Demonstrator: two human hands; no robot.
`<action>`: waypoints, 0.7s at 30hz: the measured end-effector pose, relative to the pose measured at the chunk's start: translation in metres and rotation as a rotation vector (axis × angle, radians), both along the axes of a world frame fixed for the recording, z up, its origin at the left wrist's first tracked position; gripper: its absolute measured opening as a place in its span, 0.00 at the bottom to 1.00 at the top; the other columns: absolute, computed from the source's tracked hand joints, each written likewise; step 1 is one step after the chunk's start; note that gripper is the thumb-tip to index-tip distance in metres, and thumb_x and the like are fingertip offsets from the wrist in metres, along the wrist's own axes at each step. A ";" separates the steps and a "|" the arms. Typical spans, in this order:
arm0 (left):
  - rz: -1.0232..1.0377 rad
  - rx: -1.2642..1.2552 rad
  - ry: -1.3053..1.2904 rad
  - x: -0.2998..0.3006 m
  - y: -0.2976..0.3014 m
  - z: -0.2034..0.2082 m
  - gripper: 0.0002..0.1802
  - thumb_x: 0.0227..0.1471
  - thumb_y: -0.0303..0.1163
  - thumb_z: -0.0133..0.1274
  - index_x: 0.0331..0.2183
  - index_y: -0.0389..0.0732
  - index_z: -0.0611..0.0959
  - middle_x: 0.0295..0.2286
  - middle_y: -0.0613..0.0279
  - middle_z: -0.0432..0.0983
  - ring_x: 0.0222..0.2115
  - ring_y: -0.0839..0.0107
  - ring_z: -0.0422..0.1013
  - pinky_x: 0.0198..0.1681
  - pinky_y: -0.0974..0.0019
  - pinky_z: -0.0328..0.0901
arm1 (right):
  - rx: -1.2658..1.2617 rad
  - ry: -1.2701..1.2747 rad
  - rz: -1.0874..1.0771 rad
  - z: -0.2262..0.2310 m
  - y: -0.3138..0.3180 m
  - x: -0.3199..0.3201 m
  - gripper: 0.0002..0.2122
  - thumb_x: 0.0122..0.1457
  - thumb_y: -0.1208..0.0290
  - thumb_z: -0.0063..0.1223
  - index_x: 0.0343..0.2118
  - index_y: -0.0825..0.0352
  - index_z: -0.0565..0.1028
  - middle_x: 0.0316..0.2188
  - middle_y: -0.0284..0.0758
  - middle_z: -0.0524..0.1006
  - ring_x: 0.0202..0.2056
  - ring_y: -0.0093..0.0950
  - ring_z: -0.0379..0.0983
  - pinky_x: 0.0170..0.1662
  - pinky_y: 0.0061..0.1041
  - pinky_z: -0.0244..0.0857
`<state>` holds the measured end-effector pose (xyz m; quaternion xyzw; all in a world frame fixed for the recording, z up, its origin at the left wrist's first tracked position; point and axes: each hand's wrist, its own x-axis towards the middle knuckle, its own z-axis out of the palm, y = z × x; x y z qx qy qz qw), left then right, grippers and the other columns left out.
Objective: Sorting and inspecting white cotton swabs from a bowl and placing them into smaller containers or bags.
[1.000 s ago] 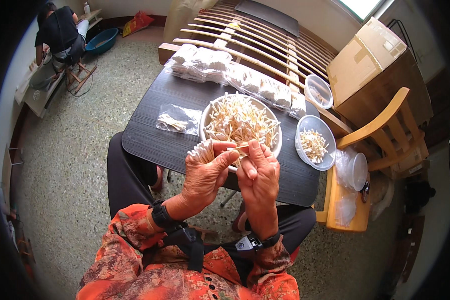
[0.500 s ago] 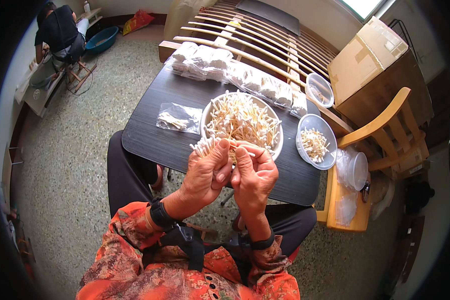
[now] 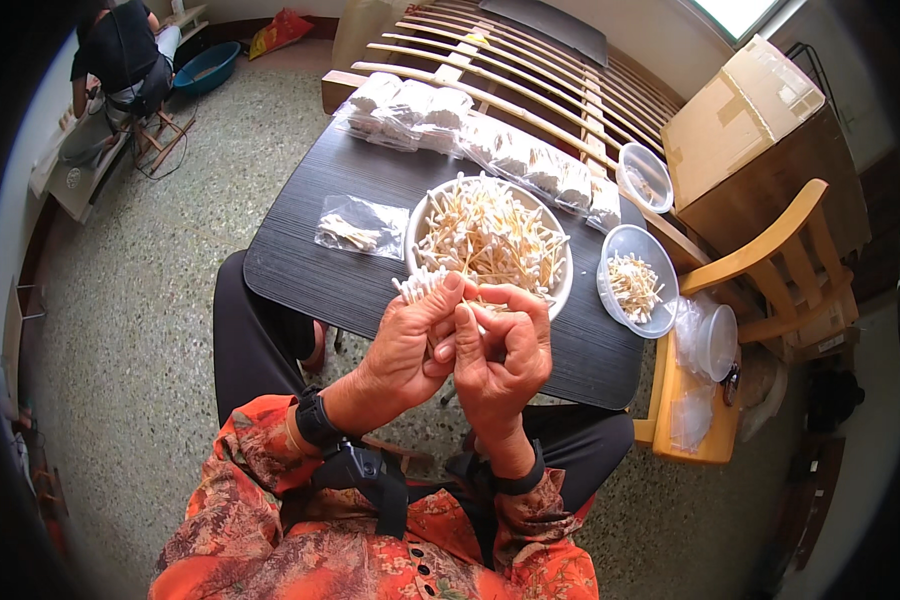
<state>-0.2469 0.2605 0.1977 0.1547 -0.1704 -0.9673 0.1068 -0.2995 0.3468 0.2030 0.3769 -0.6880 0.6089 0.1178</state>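
My left hand [image 3: 407, 338] is closed round a bundle of cotton swabs [image 3: 422, 284], whose white tips stick out at its upper left. Close beside it, my right hand [image 3: 507, 350] is curled with thumb and forefinger pinched at the swabs' other end; a few sticks show between its fingers, partly hidden. Just beyond both hands stands a white bowl [image 3: 567, 285] heaped with loose cotton swabs [image 3: 485, 235]. To its left, a clear plastic bag [image 3: 385, 217] lies flat with a few swabs in or on it.
Packed swab bags [image 3: 510, 150] line the far edge of the dark table [image 3: 300, 265]. At right are a clear tub of swabs [image 3: 610, 305], another clear tub [image 3: 645, 178], a wooden chair [image 3: 770, 260] holding plastic items, and a cardboard box [image 3: 740, 120]. Another person [image 3: 115, 50] sits far left.
My right thumb and fingers have shifted slightly down and left, curling more against the swabs. My left hand keeps its grip on the bundle. The view has shifted slightly.
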 end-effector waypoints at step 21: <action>0.206 -0.093 0.042 -0.002 -0.010 0.002 0.14 0.58 0.41 0.41 0.28 0.41 0.70 0.19 0.64 0.66 0.19 0.70 0.70 0.11 0.75 0.59 | 0.100 -0.031 -0.197 -0.003 0.020 -0.039 0.04 0.49 0.78 0.57 0.26 0.69 0.72 0.20 0.32 0.70 0.16 0.19 0.64 0.20 0.19 0.57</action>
